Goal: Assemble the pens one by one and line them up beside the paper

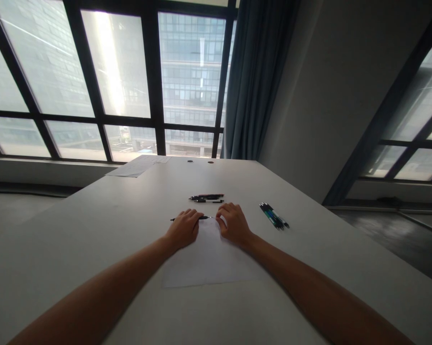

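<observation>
A black pen (203, 217) lies level in my left hand (185, 226), whose fingers are closed over its barrel. One end sticks out to the left, and the other points right. My right hand (234, 224) faces that end, thumb and fingertips brought together in a pinch. Something thin and pale shows between the pen and the right fingertips, too small to name. Beneath both hands, a white sheet of paper (205, 266) rests on the white table (130, 220).
Several dark pens (206, 197) lie just beyond my hands. To the right is a slanted group of pens (274, 216) with blue and green parts. Papers (135, 167) lie at the table's far left, and two dark round spots (210, 162) mark its far end. A curtain (254, 81) hangs behind.
</observation>
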### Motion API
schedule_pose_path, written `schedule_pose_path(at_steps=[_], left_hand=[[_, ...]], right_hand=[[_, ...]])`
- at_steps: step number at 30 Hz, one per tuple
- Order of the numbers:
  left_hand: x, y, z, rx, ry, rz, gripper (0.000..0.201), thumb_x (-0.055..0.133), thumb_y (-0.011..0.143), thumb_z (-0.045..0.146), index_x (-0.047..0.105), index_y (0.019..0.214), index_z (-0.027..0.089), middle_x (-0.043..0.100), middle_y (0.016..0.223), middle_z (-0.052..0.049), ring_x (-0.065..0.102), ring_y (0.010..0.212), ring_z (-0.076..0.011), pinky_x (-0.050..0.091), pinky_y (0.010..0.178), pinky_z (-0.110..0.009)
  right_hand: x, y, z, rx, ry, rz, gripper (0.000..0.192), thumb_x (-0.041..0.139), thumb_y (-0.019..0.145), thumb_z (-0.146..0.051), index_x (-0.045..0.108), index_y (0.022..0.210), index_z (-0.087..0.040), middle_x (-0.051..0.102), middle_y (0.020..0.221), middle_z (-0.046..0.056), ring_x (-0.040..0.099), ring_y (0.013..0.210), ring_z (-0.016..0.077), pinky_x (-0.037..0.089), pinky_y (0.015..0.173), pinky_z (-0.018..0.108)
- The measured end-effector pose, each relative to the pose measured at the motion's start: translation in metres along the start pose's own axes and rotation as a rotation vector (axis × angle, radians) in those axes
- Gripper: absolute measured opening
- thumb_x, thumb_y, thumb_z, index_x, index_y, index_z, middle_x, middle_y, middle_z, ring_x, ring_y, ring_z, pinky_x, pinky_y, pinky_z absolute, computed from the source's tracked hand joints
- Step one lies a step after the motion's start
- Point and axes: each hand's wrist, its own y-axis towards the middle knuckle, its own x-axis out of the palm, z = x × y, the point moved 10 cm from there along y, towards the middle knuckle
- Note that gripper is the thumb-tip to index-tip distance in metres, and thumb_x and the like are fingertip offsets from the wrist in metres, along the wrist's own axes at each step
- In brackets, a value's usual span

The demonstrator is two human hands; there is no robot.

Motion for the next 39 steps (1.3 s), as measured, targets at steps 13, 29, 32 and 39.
schedule_pose_path(at_steps=[13,29,32,39], left_hand=[[0.004,0.001,0.002,0.036,-0.007,-0.015,0.035,0.045,0.087,0.012,0.062,0.118,0.015,0.065,0.100,-0.010,0.058,0.095,-0.0233,0.048,0.088,-0.040],[0.003,0.000,0.004,0.045,0.003,-0.011,0.035,0.045,0.087,0.011,0.062,0.118,0.016,0.066,0.099,-0.010,0.058,0.094,-0.0232,0.048,0.086,-0.040],[0.002,0.000,0.004,0.047,0.000,-0.009,0.035,0.045,0.087,0.011,0.062,0.117,0.016,0.066,0.098,-0.010,0.058,0.093,-0.0229,0.048,0.085,-0.039],[0.002,0.000,0.006,0.050,0.005,-0.017,0.036,0.044,0.087,0.012,0.062,0.118,0.016,0.066,0.098,-0.010,0.058,0.093,-0.0227,0.049,0.086,-0.040]], right_hand=[[0.001,-0.001,-0.017,-0.174,-0.130,-0.025,0.008,0.057,0.081,-0.010,0.062,0.078,-0.016,0.064,0.094,0.008,0.050,0.088,0.0214,0.032,0.080,0.037],[0.002,-0.001,-0.017,-0.147,-0.108,-0.023,0.006,0.059,0.079,-0.011,0.063,0.079,-0.015,0.064,0.094,0.007,0.052,0.088,0.0204,0.033,0.081,0.036],[0.002,-0.001,-0.016,-0.145,-0.104,-0.021,0.005,0.060,0.080,-0.012,0.063,0.080,-0.015,0.064,0.094,0.007,0.052,0.089,0.0206,0.033,0.081,0.036],[0.004,-0.001,-0.017,-0.134,-0.081,-0.025,0.005,0.059,0.081,-0.012,0.063,0.081,-0.015,0.064,0.094,0.008,0.053,0.088,0.0205,0.033,0.081,0.036]])
